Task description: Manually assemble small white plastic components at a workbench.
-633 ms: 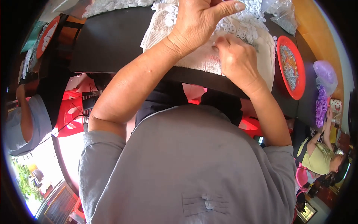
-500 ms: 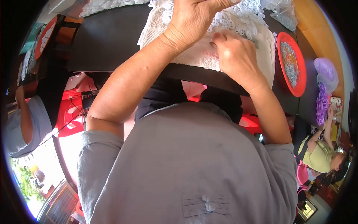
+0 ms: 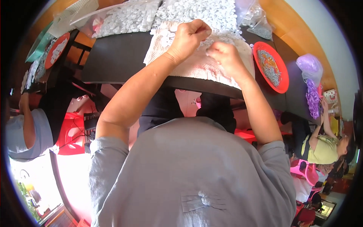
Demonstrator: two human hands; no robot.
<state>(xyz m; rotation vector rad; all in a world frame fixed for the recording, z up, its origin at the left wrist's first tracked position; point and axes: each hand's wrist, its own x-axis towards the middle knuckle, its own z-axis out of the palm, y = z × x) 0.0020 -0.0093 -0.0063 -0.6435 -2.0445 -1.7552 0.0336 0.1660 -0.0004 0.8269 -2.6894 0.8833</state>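
My left hand (image 3: 186, 41) is raised over a white towel (image 3: 160, 47) on the dark table, thumb and forefinger pinched together. Anything between those fingertips is too small to make out. To its right my right hand (image 3: 228, 58) hovers above the same towel, fingers curled in and slightly smeared by motion; what they hold, if anything, does not show. Just beyond both hands, a large heap of small white plastic pieces (image 3: 196, 13) spreads over the towel's far part and past it.
A red plate (image 3: 283, 81) of thin metal pins (image 3: 270, 73) stands right of the towel. Behind lie clear bags (image 3: 261, 28) and more white pieces (image 3: 128, 19). Purple strands (image 3: 312, 98) hang at the right, near a person in yellow-green (image 3: 323, 149). Another person (image 3: 32, 130) sits left.
The view has tilted, showing more of the table's far side. My left hand has gone from partly cut off to fully visible, pinched. My right hand has shifted closer to the left.
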